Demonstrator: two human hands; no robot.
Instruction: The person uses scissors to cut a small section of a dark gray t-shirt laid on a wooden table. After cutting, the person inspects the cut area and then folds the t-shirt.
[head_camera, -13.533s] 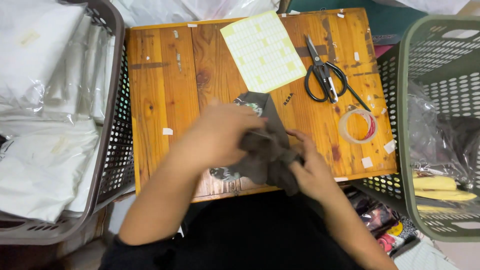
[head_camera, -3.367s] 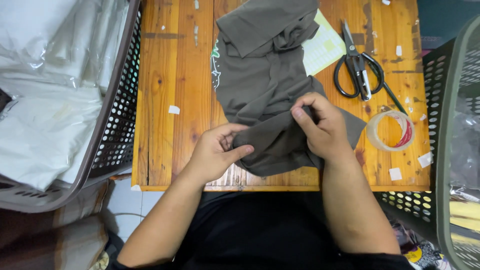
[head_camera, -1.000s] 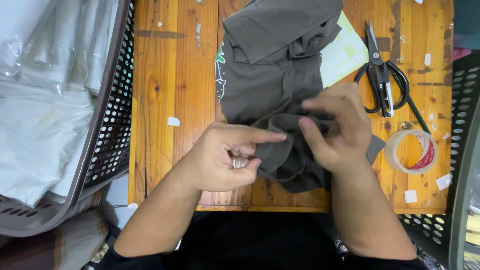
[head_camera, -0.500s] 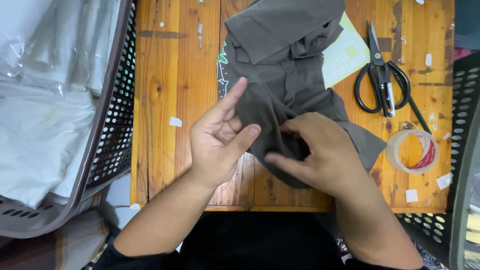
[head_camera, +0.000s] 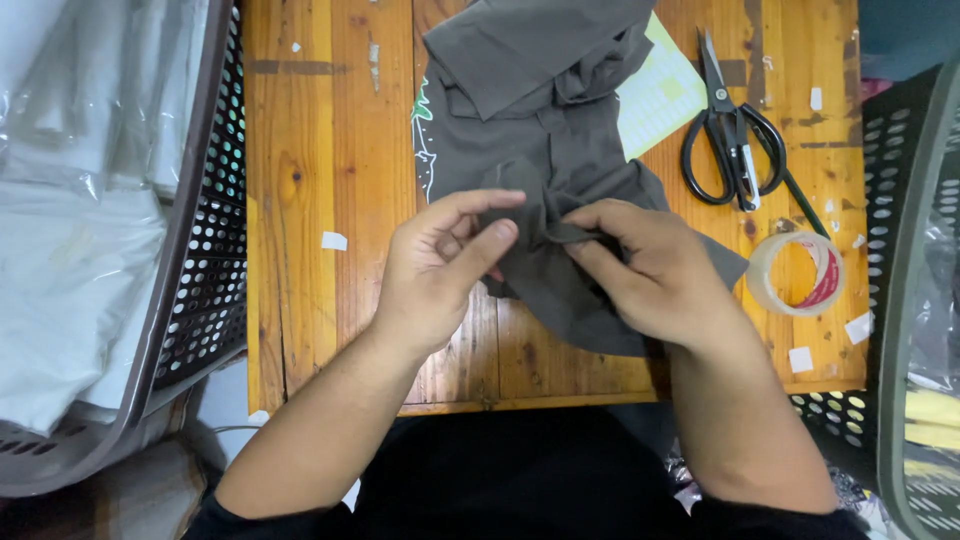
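A dark grey garment (head_camera: 545, 130) lies crumpled on a small wooden table (head_camera: 330, 150), with a pale green print along its left edge. My left hand (head_camera: 435, 270) pinches a fold of the cloth between thumb and fingers near the middle of the table. My right hand (head_camera: 650, 275) grips the same bunched fold from the right, its fingers curled into the fabric. The lower hem of the garment hangs under my right hand toward the table's front edge.
Black scissors (head_camera: 735, 135) and a roll of clear tape (head_camera: 797, 273) lie at the right of the table, with a yellow-green sheet (head_camera: 665, 90) partly under the garment. A dark basket (head_camera: 195, 250) of white plastic-wrapped packs stands at the left; another basket (head_camera: 915, 280) stands at the right.
My left hand, held open and flat half a second ago, has closed its fingers onto the fold. My right hand has shifted up and right, still bunching the garment.
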